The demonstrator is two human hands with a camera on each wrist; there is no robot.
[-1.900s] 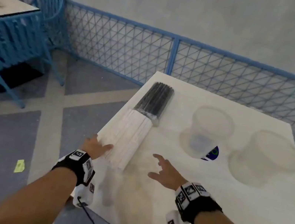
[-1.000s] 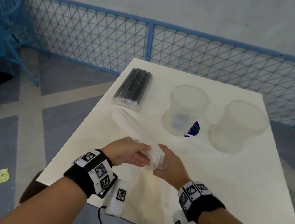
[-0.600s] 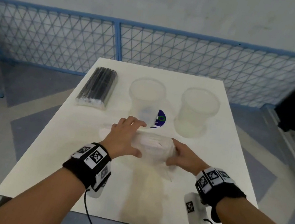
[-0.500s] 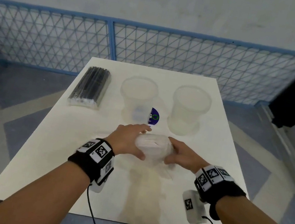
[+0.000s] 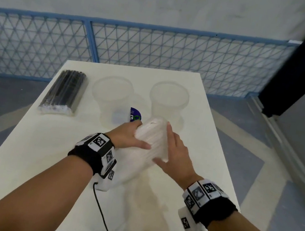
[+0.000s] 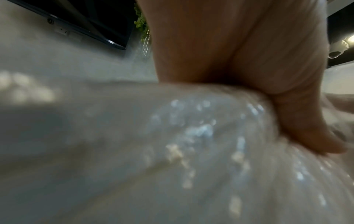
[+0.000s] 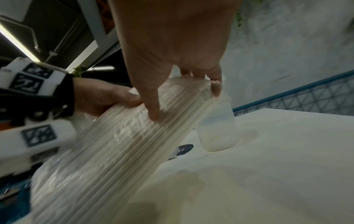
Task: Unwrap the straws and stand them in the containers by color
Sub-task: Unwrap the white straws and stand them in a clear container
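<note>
A bundle of white straws (image 5: 150, 141) in clear plastic wrap is held tilted above the middle of the table, its far end raised. My left hand (image 5: 132, 135) grips its left side with the thumb across the front. My right hand (image 5: 171, 149) holds the right side; in the right wrist view its fingers (image 7: 212, 78) curl over the bundle's (image 7: 118, 144) top end. A wrapped pack of black straws (image 5: 63, 92) lies at the table's far left. Two clear empty containers (image 5: 110, 96) (image 5: 168, 100) stand behind the bundle.
The white table (image 5: 206, 185) ends close to my body and at both sides. A small purple sticker (image 5: 135, 115) lies between the containers. A blue mesh fence (image 5: 158, 53) runs behind the table. The left wrist view shows only blurred wrap (image 6: 191, 136) and my thumb (image 6: 306, 128).
Both hands picked the white bundle up from the table's left side, brought it to the middle, and have now tipped its far end up from lying crosswise.
</note>
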